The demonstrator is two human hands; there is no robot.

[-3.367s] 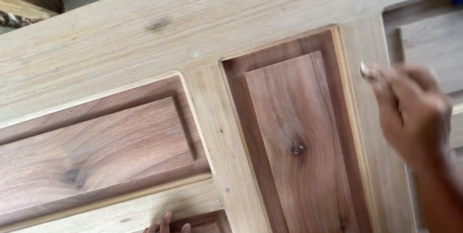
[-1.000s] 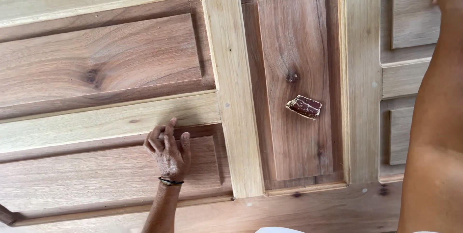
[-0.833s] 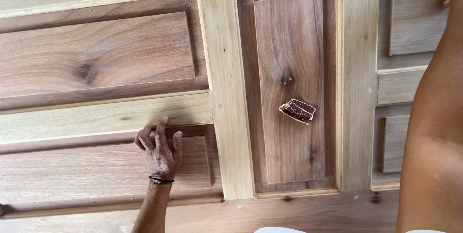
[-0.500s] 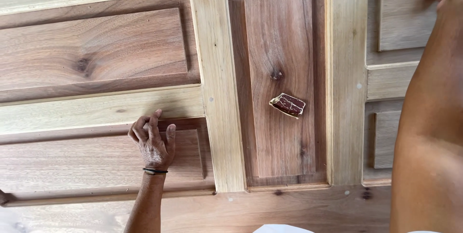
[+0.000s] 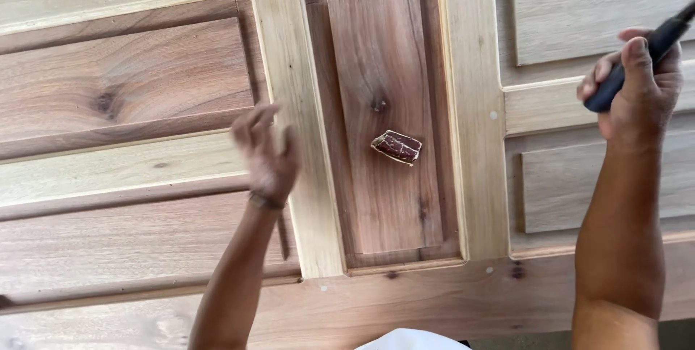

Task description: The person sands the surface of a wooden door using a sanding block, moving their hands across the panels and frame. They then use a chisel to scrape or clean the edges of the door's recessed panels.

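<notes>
A panelled wooden door (image 5: 289,68) lies flat under me, with pale rails and darker brown raised panels. My right hand (image 5: 641,93) is lifted over the right side of the door and grips the dark handle of a tool (image 5: 637,57) that runs off the right edge. My left hand (image 5: 266,149) hovers blurred above the pale upright rail, fingers spread, holding nothing, with a dark band at the wrist. A small folded piece of reddish-brown sandpaper (image 5: 397,146) rests on the narrow upright dark panel (image 5: 384,176), between my two hands.
The near edge of the door runs along the bottom of the view, with a bit of white cloth (image 5: 413,339) below it. Pale recessed panels (image 5: 594,10) fill the right side. Small filled spots dot the pale rails.
My right hand has come back from the far right with a dark-handled tool in its grip. My left hand lifted off the lower left panel and moved right. The view shifted right.
</notes>
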